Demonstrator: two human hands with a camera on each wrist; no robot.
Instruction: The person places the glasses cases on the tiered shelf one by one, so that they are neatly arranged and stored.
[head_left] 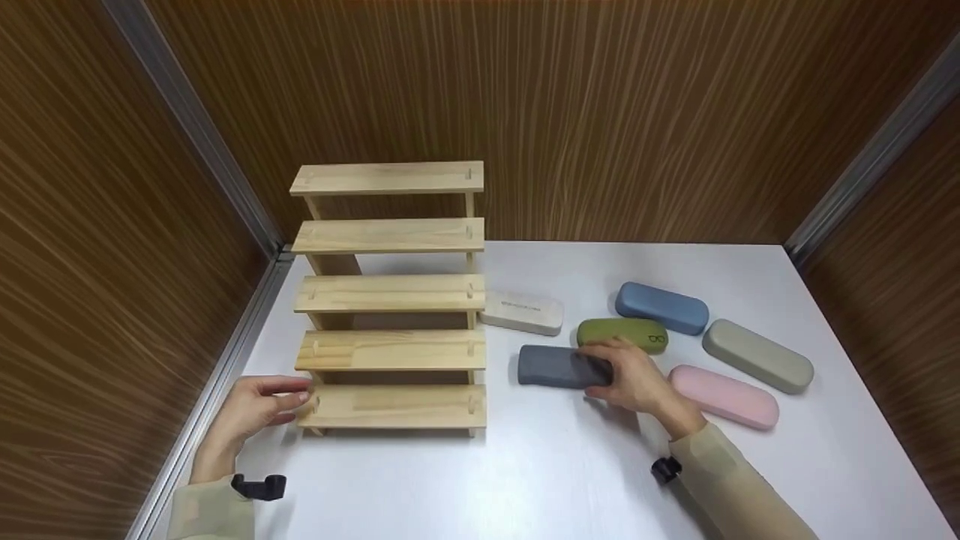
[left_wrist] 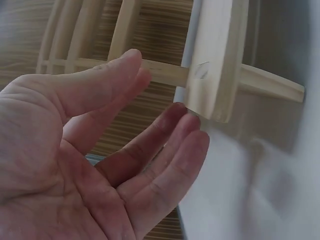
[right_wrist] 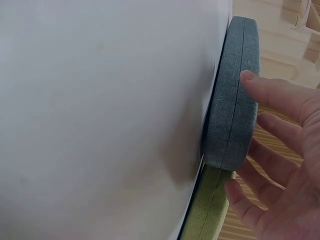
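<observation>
My right hand [head_left: 634, 375] grips the right end of a dark grey glasses case [head_left: 551, 366], which lies on the white table. In the right wrist view the thumb rests on the seamed side of this fabric-covered case [right_wrist: 232, 95], with the other fingers around its far side. Just behind it is an olive green glasses case [head_left: 622, 334] with a small spectacles mark. At the left, my left hand [head_left: 259, 409] has its fingers loosely bent and holds nothing. Its fingertips are right at the left end of the lowest step of a wooden stepped rack [head_left: 397, 405].
A whitish glasses case [head_left: 523, 313] lies against the rack's right side. Farther right are a blue case [head_left: 661, 306], a grey-beige case [head_left: 757, 355] and a pink case [head_left: 724, 396]. Wood-grain panels [head_left: 600, 120] enclose the table [head_left: 525, 480] at the back and sides.
</observation>
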